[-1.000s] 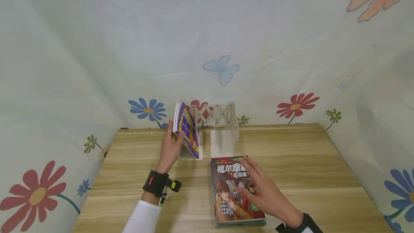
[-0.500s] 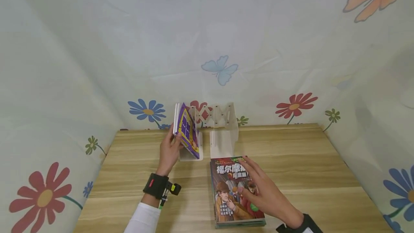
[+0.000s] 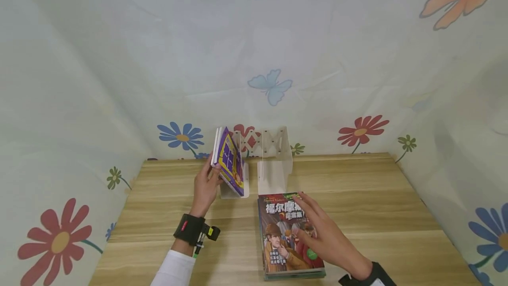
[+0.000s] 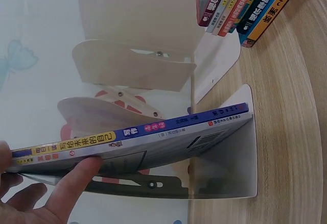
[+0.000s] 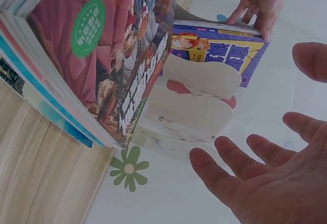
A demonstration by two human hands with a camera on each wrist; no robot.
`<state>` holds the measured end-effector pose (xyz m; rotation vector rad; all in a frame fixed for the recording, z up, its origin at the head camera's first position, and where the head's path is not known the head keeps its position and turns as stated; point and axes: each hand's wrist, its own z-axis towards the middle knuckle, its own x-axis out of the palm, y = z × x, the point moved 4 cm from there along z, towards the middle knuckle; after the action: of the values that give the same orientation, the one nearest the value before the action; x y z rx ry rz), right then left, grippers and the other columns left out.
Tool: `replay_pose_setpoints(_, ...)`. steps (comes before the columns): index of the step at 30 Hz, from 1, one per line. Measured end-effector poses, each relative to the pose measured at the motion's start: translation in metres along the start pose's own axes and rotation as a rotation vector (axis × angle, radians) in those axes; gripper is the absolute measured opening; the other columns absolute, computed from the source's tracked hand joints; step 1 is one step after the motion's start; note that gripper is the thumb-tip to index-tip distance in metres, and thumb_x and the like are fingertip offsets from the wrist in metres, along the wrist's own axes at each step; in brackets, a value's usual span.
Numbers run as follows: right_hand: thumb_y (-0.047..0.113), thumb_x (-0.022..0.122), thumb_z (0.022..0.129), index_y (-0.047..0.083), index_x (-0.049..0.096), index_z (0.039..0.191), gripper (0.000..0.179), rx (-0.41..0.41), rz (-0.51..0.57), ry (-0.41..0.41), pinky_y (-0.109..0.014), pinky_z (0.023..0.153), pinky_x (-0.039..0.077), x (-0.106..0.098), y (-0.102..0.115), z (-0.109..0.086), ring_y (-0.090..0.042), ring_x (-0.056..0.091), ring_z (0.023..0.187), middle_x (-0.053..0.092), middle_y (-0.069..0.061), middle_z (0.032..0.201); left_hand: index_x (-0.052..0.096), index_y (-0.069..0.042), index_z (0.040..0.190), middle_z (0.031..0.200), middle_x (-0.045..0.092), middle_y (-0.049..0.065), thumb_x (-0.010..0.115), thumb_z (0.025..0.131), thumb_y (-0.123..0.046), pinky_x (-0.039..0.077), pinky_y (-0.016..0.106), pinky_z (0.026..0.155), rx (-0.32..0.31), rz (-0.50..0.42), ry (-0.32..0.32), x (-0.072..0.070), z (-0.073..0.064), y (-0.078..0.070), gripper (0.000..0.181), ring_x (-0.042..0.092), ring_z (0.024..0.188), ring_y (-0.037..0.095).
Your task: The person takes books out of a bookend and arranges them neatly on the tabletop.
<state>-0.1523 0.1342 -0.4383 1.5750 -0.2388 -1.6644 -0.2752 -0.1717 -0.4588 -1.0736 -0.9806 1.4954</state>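
Note:
My left hand (image 3: 205, 189) pinches two thin books (image 3: 231, 160) by their near edges, thumb on the purple-and-yellow cover. They stand tilted in the left section of a white expandable book rack (image 3: 274, 178). In the left wrist view, one spine is blue and yellow and the other white, and a finger (image 4: 71, 185) lies along the white book. My right hand (image 3: 327, 237) hovers with spread fingers over the right side of a flat stack of books (image 3: 283, 233). The top one has a dark cover showing a figure in a brown hat. The right wrist view shows that palm holding nothing.
The wooden table (image 3: 369, 197) runs back to a white curtain (image 3: 317, 56) printed with flowers and butterflies. Behind the stack, the rack's middle and right plates stand upright, joined by a lattice.
My left hand has shifted very slightly down and left, still gripping the books, which stay tilted in the rack. My right hand keeps its place over the stack.

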Motion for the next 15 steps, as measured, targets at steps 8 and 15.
replay_pose_setpoints(8, 0.031, 0.066, 0.086, 0.034, 0.021, 0.145, 0.074, -0.013, -0.029, -0.006, -0.052, 0.08, 0.05, -0.003, 0.001, 0.002, -0.027, 0.041, 0.119, 0.019, 0.001, 0.15, 0.03, -0.037, 0.141, 0.132, 0.045, 0.022, 0.04, 0.099, -0.03, 0.054, 0.034, 0.074, 0.037, 0.037, -0.05, -0.007, -0.002, -0.012, 0.044, 0.058, 0.099, 0.027)
replay_pose_setpoints(15, 0.031, 0.067, 0.085, 0.029, 0.021, 0.145, 0.076, -0.083, -0.063, -0.019, -0.051, 0.078, 0.052, -0.012, 0.005, 0.008, -0.03, 0.042, 0.119, 0.019, -0.004, 0.15, 0.029, -0.02, 0.144, 0.127, 0.046, 0.03, 0.038, 0.1, -0.014, 0.054, 0.043, 0.074, 0.101, 0.05, -0.077, -0.015, -0.012, -0.065, 0.045, 0.058, 0.097, 0.036)
